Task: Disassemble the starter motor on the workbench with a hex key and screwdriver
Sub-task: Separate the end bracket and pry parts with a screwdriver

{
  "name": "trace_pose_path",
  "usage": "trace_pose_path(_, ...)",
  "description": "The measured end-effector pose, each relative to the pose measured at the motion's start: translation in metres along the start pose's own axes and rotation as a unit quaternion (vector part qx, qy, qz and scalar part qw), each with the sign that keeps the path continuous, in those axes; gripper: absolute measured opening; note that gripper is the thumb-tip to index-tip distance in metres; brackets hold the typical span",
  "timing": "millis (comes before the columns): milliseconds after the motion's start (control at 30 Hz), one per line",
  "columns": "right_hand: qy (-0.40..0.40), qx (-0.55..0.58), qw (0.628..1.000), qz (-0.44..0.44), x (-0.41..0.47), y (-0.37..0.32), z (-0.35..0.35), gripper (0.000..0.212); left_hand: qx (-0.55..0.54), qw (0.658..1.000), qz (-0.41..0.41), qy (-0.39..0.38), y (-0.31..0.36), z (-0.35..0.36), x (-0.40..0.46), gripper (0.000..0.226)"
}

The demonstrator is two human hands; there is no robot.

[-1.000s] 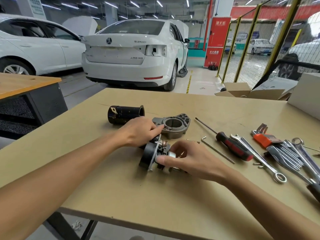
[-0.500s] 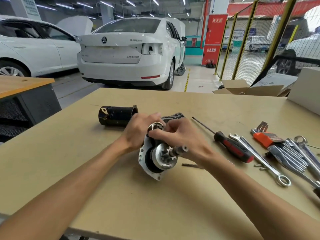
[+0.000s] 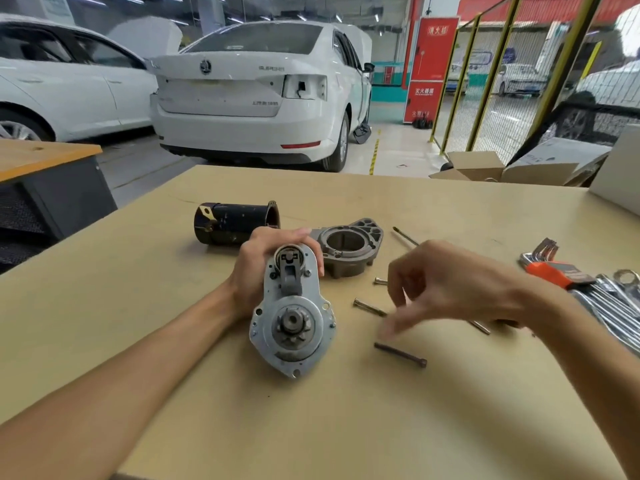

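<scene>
My left hand (image 3: 266, 268) is wrapped around the top of the starter's front section (image 3: 292, 317), holding it upright on the workbench (image 3: 173, 358) with the small gear (image 3: 292, 323) facing me. My right hand (image 3: 446, 289) hovers off to 3 o'clock of that piece, fingers loosely spread and pointing down, gripping nothing; it is blurred, so I cannot say more about the fingertips.

The motor is already well apart, I'd judge. The black motor can (image 3: 235, 223) lies on its side at 11 o'clock of the piece I hold, and the grey nose casting (image 3: 349, 247) sits at 1 o'clock, just beside my left fingers. Three loose bolts lie on the bench: a dark long bolt (image 3: 400, 355) at 4 o'clock, a second bolt (image 3: 369, 307) near 3 o'clock, and a short screw (image 3: 380, 280) just beyond it. The screwdriver (image 3: 405, 236) shows only its shaft tip past my right hand; the hex key set (image 3: 550, 268) lies with the wrenches (image 3: 616, 306) farther out at 3 o'clock.

So the step in hand looks like splitting this front section further: the lever and gear are still seated in the plate. Next I would need a tool or a free pull on the lever, while the left hand keeps the plate from tipping.
</scene>
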State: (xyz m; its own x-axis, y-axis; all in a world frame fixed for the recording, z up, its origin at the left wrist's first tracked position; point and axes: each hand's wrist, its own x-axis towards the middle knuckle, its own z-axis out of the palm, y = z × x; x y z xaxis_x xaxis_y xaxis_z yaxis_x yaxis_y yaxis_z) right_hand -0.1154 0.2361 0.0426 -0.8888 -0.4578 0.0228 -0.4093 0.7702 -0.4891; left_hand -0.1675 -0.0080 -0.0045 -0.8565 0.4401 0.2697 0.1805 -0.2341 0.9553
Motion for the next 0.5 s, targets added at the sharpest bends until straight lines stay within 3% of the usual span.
trace_pose_path(67,-0.094,-0.023,0.995,0.030,-0.004,-0.001,0.000,0.050,0.006,1.000,-0.013,-0.003,0.001,-0.001,0.000,0.048)
trace_pose_path(167,-0.111,-0.056,0.991,0.043,-0.001,0.001,0.007,0.036,-0.004,1.000,-0.025,-0.005,0.002,0.000,0.000,0.051)
trace_pose_path(300,-0.070,-0.050,0.995,0.044,0.002,0.008,0.008,0.021,-0.001,1.000,-0.022,0.003,0.002,0.002,0.000,0.052)
trace_pose_path(500,0.072,-0.071,0.995,0.020,0.008,0.013,0.015,0.035,-0.008,0.999,0.015,0.037,0.003,0.011,-0.001,0.047)
